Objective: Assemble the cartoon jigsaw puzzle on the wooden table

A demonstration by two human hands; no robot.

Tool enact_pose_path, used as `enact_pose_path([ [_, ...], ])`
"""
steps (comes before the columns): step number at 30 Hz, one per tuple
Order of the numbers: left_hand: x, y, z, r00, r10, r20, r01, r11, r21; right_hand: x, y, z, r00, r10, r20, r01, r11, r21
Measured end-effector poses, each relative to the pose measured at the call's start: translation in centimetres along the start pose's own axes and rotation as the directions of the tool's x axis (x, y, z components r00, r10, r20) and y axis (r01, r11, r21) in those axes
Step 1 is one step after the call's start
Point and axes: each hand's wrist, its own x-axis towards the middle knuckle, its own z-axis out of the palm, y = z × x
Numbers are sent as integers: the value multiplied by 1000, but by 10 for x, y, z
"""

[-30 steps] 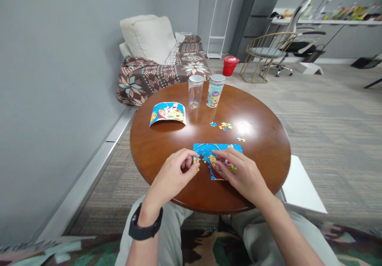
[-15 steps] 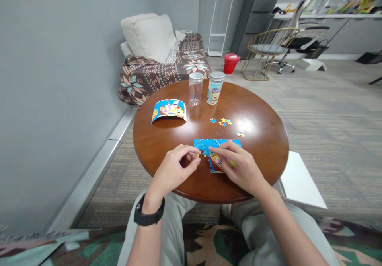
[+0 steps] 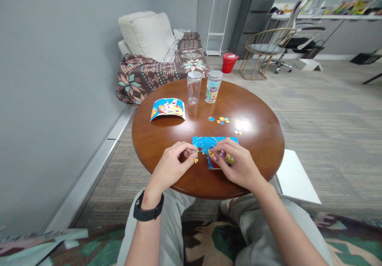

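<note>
A partly joined jigsaw puzzle (image 3: pixel 197 140), blue with a red and yellow cartoon picture, lies near the table's front edge, with a gap at its lower left. At that gap, my left hand (image 3: pixel 176 162) pinches a small yellow puzzle piece (image 3: pixel 196 160) between thumb and index finger. My right hand (image 3: pixel 237 164) hovers over the puzzle's right half, fingers curved and apart, no piece visible in them; it hides part of the picture. Farther back lie several loose puzzle pieces (image 3: pixel 222 120), a single blue piece (image 3: pixel 211 119) and a pale one (image 3: pixel 238 132).
On the round brown table (image 3: pixel 167 138), a curved picture sheet (image 3: pixel 168 109) stands at left. Toward the back are a clear jar (image 3: pixel 193 89) and a printed jar (image 3: pixel 213 88), both lidded. Beyond are a covered sofa (image 3: pixel 191 55), a red bin (image 3: pixel 229 63) and a gold-framed chair (image 3: pixel 262 49).
My right hand's index finger has drawn back and curled, and its thumb now shows. My left hand keeps the yellow piece at the gap. The whole view has shifted slightly.
</note>
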Motion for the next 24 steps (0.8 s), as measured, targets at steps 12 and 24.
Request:
enact_pose_path([
  [12, 0, -1, 0, 1000, -9, 8, 9, 1000, 1, -2, 5, 2, 999, 34, -32, -32, 999, 40],
  [24, -1, 1, 1, 1000, 12, -9, -12, 1000, 8, -2, 6, 0, 999, -32, 30, 31, 999, 9],
])
